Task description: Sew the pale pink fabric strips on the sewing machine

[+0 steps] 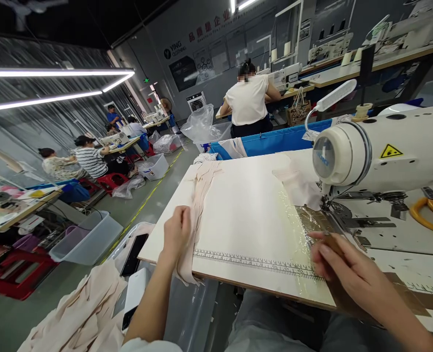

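Note:
My left hand [177, 230] is a closed fist at the left part of the white sewing table [245, 210], against a long bunch of pale pink fabric strips [201, 195] that hangs over the front edge. What the fist holds, if anything, is hidden. Over brown tape near the machine bed is my right hand [344, 266], its fingers bent and smeared by motion. Ahead of it, a pale fabric piece [299, 188] lies with one end at the needle area of the white sewing machine [385, 146].
A printed ruler [253, 260] runs along the front edge. Orange-handled scissors [431, 212] rest right of the machine. Below left are a black phone [133, 255], a white device [136, 288] and heaped pink fabric [80, 313]. A co-worker [247, 98] sits beyond the blue cloth trough [267, 142].

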The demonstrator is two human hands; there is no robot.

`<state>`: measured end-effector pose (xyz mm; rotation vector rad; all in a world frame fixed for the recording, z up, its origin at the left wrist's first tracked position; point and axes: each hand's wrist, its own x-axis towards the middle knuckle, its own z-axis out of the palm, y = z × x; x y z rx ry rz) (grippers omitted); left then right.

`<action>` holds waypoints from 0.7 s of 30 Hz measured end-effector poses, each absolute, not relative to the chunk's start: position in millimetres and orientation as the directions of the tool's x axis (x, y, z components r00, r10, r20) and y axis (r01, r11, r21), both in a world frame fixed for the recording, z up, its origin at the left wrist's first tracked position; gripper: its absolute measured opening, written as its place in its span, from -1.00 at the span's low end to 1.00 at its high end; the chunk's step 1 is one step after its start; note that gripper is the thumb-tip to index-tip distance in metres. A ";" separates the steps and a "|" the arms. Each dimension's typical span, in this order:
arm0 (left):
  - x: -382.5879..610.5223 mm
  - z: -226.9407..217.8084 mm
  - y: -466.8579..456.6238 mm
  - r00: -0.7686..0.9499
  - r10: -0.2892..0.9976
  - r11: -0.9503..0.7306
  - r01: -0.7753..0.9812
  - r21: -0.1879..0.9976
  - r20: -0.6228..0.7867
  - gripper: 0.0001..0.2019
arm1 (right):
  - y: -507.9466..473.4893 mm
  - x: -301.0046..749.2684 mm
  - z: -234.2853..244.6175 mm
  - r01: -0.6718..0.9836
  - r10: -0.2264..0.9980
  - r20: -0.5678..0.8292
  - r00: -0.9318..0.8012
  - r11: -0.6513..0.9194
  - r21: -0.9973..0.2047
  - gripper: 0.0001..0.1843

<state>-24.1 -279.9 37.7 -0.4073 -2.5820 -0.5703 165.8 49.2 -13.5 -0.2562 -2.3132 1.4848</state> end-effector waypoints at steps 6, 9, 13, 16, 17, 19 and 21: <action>39.3 28.0 -189.1 -0.532 0.781 0.508 0.846 0.163 0.329 -0.73 | 12.3 132.5 5.8 0.123 0.020 -0.129 -0.991 -0.194 -0.973 -0.22; 76.4 15.2 -145.8 -0.198 0.956 0.193 0.980 0.044 0.218 -0.80 | 6.5 124.6 10.6 0.152 -0.039 -0.147 -0.988 -0.190 -0.970 -0.30; 117.5 -4.4 -116.6 0.141 0.977 -0.152 0.987 0.057 0.158 -0.81 | 7.6 136.8 10.5 0.230 -0.155 -0.202 -0.967 -0.197 -0.953 -0.43; 127.9 -4.7 -123.6 0.309 0.916 -0.375 0.888 0.265 0.257 -0.72 | 14.8 161.2 8.9 0.169 -0.042 -0.164 -0.986 -0.206 -0.964 -0.50; 124.9 -0.8 -129.7 0.317 0.901 -0.408 0.853 0.326 0.296 -0.70 | 18.5 171.7 8.1 0.153 0.026 -0.163 -0.986 -0.215 -0.964 -0.52; 108.7 9.7 -143.4 0.197 0.918 -0.334 0.852 0.403 0.345 -0.69 | 26.2 195.1 5.6 0.146 0.155 -0.184 -0.971 -0.224 -0.964 -0.52; 83.0 17.7 -154.9 -0.124 0.939 -0.020 0.912 0.410 0.322 -0.70 | 32.3 219.4 1.8 0.163 0.228 -0.209 -0.951 -0.205 -0.965 -0.50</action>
